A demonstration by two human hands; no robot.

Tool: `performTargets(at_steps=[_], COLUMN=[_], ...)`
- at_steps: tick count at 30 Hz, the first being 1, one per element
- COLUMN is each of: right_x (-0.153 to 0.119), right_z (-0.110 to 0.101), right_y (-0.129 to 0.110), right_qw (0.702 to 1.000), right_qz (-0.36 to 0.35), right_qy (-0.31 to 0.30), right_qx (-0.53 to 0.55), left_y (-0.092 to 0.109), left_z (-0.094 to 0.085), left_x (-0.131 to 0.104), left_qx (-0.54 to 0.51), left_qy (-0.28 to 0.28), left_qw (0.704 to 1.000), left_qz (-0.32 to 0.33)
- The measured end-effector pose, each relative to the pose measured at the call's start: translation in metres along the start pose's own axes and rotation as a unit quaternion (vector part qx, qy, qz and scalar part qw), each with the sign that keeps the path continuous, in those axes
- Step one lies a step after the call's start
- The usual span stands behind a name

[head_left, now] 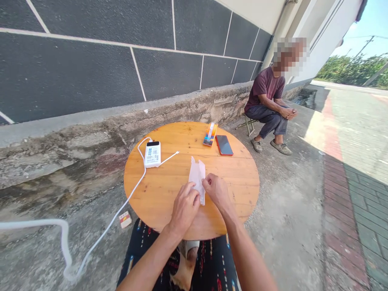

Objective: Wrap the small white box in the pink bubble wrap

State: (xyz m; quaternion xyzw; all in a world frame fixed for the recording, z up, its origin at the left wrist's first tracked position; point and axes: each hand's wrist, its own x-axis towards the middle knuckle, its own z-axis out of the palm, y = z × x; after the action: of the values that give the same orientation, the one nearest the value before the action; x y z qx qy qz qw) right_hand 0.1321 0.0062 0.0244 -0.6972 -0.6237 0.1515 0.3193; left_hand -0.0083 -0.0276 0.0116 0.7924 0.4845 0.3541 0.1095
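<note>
A thin, pale, tissue-like sheet [197,173] lies lengthwise on the round wooden table [169,139], creased and with an uneven far edge. At its lower left, my left hand [185,204] has curled fingers closed on the sheet near its edge. My right hand [216,190] pinches the right edge of the sheet between thumb and bent forefinger. Whether the sheet is paper or soft plastic, I cannot tell. Its near end shows between my two hands.
On the table are a white power bank [152,154] with a white cable [141,182], an orange box [209,135] and a red-edged phone [224,145]. A small pack [125,219] lies on the ground. A person [268,95] sits on a stool by the wall [100,68].
</note>
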Motion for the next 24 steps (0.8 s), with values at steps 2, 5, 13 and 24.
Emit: performTargets(at_steps=[2,5,13,24], right_x=[-0.002,-0.006,-0.006,-0.004], right_z=[0.003,0.008,0.016,0.01], right_y=[0.002,0.004,-0.004,0.008], right_qw=[1.0,0.996,0.992,0.974], right_qz=[0.005,0.014,0.023,-0.006], right_qy=[0.008,0.023,0.021,-0.011], right_qx=[0.025,0.089,0.126,0.226], left_y=[0.0,-0.001,-0.002,-0.006], left_z=[-0.001,-0.005,-0.012,-0.01], left_x=[0.002,0.006,0.014,0.01], left_qx=[0.002,0.001,-0.001,-0.049], left_qy=[-0.019,-0.052,-0.108,-0.093], left_qw=[1.0,0.998,0.994,0.994], left_qz=[0.012,0.019,0.023,-0.001])
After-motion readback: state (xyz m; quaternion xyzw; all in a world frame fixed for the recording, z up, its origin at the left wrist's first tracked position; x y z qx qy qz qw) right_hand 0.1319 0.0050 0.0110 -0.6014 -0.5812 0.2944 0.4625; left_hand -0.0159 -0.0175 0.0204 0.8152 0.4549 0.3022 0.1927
